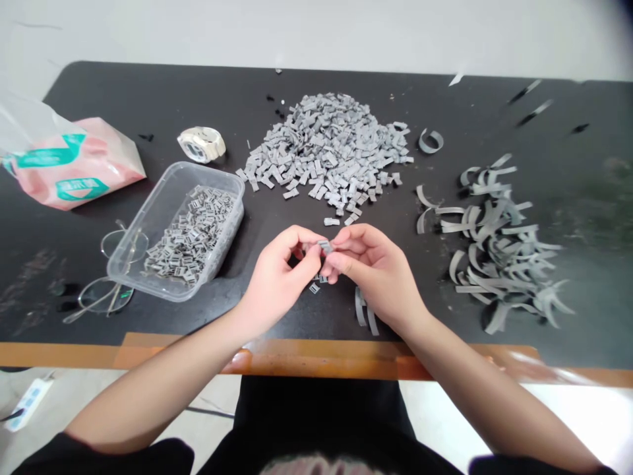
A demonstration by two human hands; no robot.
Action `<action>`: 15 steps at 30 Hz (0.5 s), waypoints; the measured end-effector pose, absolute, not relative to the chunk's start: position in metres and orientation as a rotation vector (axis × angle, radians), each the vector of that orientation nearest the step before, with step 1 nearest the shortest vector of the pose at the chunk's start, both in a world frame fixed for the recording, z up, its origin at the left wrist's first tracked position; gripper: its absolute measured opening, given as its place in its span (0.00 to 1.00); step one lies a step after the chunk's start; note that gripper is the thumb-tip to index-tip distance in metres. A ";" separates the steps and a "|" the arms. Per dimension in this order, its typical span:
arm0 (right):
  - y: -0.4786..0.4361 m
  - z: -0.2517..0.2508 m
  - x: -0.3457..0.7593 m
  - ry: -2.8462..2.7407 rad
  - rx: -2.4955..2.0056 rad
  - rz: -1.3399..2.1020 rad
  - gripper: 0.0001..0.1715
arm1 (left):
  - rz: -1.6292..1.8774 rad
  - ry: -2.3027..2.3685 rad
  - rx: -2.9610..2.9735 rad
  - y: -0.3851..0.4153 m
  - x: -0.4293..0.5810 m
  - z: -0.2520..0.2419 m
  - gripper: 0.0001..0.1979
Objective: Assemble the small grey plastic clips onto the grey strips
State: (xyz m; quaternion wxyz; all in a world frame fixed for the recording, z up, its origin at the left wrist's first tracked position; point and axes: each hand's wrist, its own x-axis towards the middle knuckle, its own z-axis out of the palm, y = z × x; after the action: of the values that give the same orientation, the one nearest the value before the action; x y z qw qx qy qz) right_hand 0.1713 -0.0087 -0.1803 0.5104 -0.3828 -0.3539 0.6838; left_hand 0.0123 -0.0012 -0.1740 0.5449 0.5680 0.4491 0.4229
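My left hand and my right hand meet over the near middle of the black table. Between their fingertips sits a small grey buckle-like piece, pinched from both sides; the fingers partly cover it. Just below the hands lie a few loose small grey buckles. Grey strap strips rest beside the heel of my right hand, partly hidden by it. Beyond my fingertips, a single grey tab lies at the near edge of a large heap of grey tabs.
A clear plastic tub of small grey buckles stands at left, near eyeglasses, a white watch and a pink tissue pack. At right lies a pile of curved grey strips. A wooden edge runs along the front.
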 end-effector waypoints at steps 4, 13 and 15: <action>-0.011 -0.180 0.171 -0.881 -0.976 1.644 0.13 | 1.030 1.168 1.369 0.001 0.010 -0.172 0.03; -0.011 -0.179 0.175 -1.083 -1.024 1.423 0.03 | 1.005 1.179 1.383 0.002 0.008 -0.170 0.07; -0.010 -0.179 0.175 -1.075 -1.029 1.389 0.02 | 0.995 1.174 1.430 0.002 0.008 -0.171 0.07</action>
State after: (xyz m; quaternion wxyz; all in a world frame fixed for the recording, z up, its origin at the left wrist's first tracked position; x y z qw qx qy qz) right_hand 0.1752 -0.0097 -0.1793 0.5252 -0.4302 -0.4495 0.5805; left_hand 0.0080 0.0018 -0.1711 0.4972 0.5907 0.4849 0.4108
